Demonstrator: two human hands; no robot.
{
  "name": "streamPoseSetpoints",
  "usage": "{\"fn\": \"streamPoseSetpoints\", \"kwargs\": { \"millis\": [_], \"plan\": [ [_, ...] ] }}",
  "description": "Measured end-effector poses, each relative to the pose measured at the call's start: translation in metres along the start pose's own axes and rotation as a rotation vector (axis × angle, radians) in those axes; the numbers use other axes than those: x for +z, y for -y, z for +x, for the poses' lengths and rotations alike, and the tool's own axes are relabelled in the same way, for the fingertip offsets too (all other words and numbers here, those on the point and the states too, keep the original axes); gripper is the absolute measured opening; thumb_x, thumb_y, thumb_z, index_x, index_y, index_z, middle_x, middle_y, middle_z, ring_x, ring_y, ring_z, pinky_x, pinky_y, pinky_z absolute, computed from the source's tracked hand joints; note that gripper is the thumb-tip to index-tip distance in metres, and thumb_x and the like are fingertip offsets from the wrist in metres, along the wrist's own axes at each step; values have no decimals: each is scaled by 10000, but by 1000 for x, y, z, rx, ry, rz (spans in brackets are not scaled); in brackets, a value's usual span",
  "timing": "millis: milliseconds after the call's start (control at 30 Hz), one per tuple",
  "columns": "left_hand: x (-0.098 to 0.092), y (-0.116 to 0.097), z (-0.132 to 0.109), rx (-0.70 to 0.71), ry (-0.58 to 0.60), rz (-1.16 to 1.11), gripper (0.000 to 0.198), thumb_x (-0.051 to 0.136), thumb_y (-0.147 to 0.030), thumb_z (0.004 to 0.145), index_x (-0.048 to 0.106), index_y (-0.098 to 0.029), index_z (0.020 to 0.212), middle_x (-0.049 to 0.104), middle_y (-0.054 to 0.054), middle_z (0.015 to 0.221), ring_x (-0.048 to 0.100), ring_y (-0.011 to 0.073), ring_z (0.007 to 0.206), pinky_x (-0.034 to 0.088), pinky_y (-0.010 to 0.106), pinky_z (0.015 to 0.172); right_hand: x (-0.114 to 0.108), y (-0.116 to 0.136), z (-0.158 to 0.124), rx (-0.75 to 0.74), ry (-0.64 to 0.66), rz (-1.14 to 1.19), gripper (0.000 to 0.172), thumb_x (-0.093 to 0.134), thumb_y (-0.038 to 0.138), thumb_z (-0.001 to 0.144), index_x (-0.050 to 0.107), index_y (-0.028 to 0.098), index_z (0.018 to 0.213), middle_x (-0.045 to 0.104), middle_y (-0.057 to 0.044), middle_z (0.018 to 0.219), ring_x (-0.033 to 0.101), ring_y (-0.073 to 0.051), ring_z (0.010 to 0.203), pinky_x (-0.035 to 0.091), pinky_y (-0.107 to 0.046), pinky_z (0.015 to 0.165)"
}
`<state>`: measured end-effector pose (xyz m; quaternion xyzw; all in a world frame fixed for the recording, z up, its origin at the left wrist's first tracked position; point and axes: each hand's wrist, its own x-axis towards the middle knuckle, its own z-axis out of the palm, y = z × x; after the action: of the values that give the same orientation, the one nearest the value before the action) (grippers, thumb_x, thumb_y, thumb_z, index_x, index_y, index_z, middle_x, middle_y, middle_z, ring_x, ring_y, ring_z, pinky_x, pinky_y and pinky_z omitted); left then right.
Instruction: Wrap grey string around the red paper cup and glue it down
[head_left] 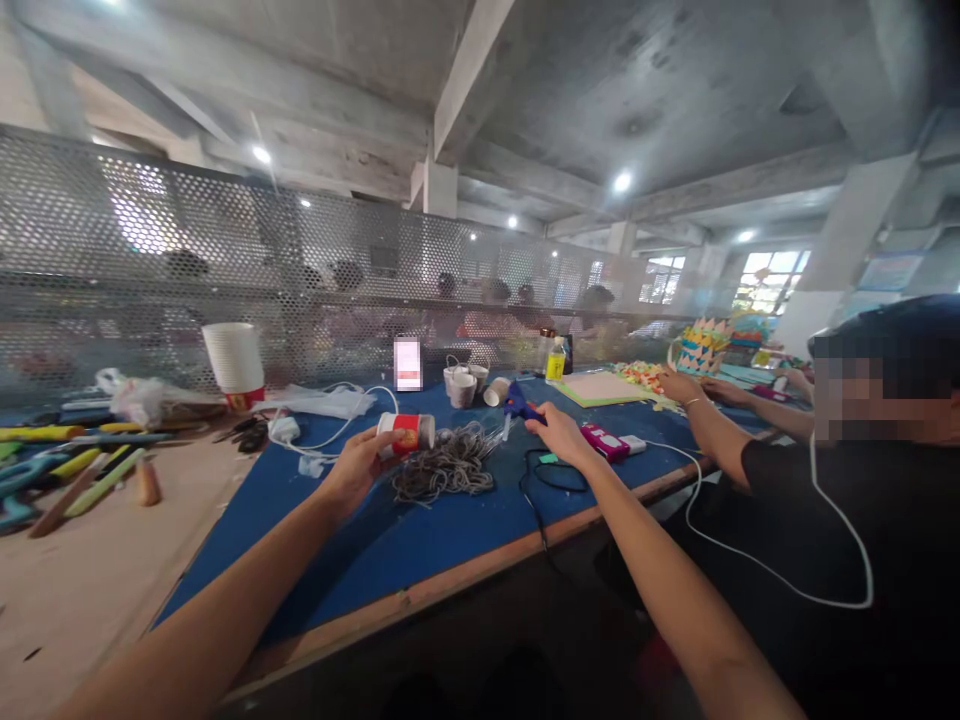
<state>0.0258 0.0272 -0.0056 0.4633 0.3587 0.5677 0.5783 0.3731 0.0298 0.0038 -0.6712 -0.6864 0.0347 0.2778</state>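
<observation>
Hand tools [90, 478] with yellow and green handles lie scattered at the far left on bare brown board, with a crumpled plastic bag [142, 398] behind them. Just right of the bag stands a tall stack of white cups [233, 362], close against the perforated metal screen [225, 250] that runs along the back of the bench. In front of the stack lie black scissors [251, 433] and a white plug [284, 429] with its lead curling over the blue mat [420, 550].

The left hand [358, 466] is closed round the base of a paper cup [406, 432], red and white, held on its side just above the mat with its mouth turned to the right. Directly right of it, touching the mat and lying between the two hands, is a loose tangle of grey twine [447, 468]. Behind the twine stand a few twine-wrapped cups [462, 386], near the screen.

The right hand [559, 432] grips the handle of a blue glue gun [517, 402], its nozzle pointing left and down toward the twine and the cup. A black cable [546, 482] loops across the mat below that wrist and drops over the bench edge. Just right of the hand lies a pink device [604, 441], and further back a yellow bottle [556, 361] and a pink board [601, 387].

At the far right sits a person in a black top [862, 520], hands [679, 385] by a colourful woven basket [705, 346].
</observation>
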Motion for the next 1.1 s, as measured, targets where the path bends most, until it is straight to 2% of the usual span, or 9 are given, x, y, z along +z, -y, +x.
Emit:
{"fn": "streamPoseSetpoints", "kwargs": {
  "millis": [100,167,267,433,600,733,867,1000,1100],
  "plan": [
    [0,1,1,-5,-6,-8,129,790,-193,722,751,-131,828,760,91,830,683,164,705,594,253,662,-2,9,-1,-63,39,712,291,708,402,886,529,196,987,752,-68,922,730,-197,878,549,-333,847],
    [-1,1,2,-4,-11,-14,129,794,-191,719,750,-131,825,762,94,843,685,167,704,593,258,656,-2,20,0,-89,71,1033,408,805,452,780,516,209,933,741,-35,853,723,-182,805,570,-337,822],
    [-3,2,3,-8,-21,-27,157,812,-196,697,753,-128,826,761,98,850,685,171,708,595,264,651,0,38,2,-104,125,1265,482,877,446,695,536,203,934,737,-30,847,719,-181,796,584,-337,818],
    [-6,2,3,-19,-27,-62,200,841,-225,660,766,-133,822,762,105,851,682,174,732,592,256,656,0,51,8,-105,369,1475,440,848,416,751,602,187,1035,713,-34,912,686,-153,789,590,-295,752],
    [-6,3,4,-27,-29,-74,239,873,-236,629,773,-140,823,762,105,863,681,183,756,591,268,676,5,53,12,-48,521,1592,344,827,397,775,638,168,949,660,-26,888,614,-107,755,557,-233,716],
    [-6,3,5,-15,-30,-57,227,875,-243,620,780,-141,799,764,108,861,684,188,777,582,271,703,10,69,19,-74,538,1569,347,845,389,743,647,163,916,557,32,718,511,-72,638,484,-198,635],
    [-7,1,5,19,-34,-38,235,873,-258,615,779,-136,792,765,98,837,694,193,791,575,283,738,20,92,33,-165,314,1308,423,848,454,705,668,152,940,464,77,583,378,-60,515,345,-200,506],
    [-10,1,5,44,-43,-51,278,877,-292,628,778,-121,823,769,101,839,702,196,787,570,302,762,34,109,44,-234,90,1048,431,754,572,764,679,160,862,511,51,566,417,-88,505,360,-240,523],
    [-13,2,7,55,-66,-46,297,882,-287,629,781,-120,853,774,104,858,708,198,795,562,304,785,45,116,45,-304,11,916,444,728,588,785,725,174,945,644,-2,716,507,-115,577,424,-254,585]
  ]
}}
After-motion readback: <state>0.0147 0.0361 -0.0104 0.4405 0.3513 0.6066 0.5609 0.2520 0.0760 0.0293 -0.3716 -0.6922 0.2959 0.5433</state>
